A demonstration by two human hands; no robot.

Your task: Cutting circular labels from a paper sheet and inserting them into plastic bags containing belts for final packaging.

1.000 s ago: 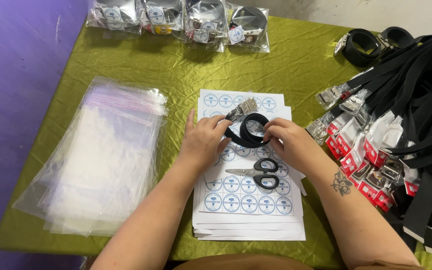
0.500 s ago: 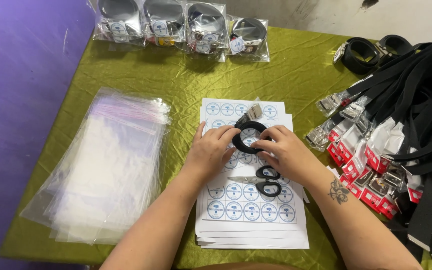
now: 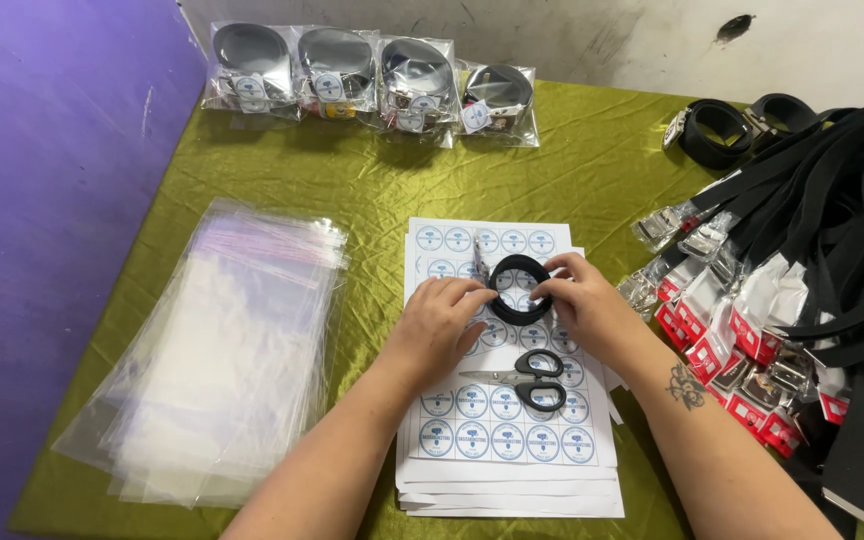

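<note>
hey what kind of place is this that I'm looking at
Probably a small packing table for belts. Both hands hold a coiled black belt over sticker sheets, with clear bags stacked beside them and bagged belts lined up behind.

scissors (image 3: 522,377) near wrists, belt pile (image 3: 832,260) right

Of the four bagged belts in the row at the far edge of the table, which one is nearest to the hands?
The rightmost bagged belt: it sits at the row's right end, almost straight beyond the left hand and right hand, and slightly closer to the person than the other three.
</note>
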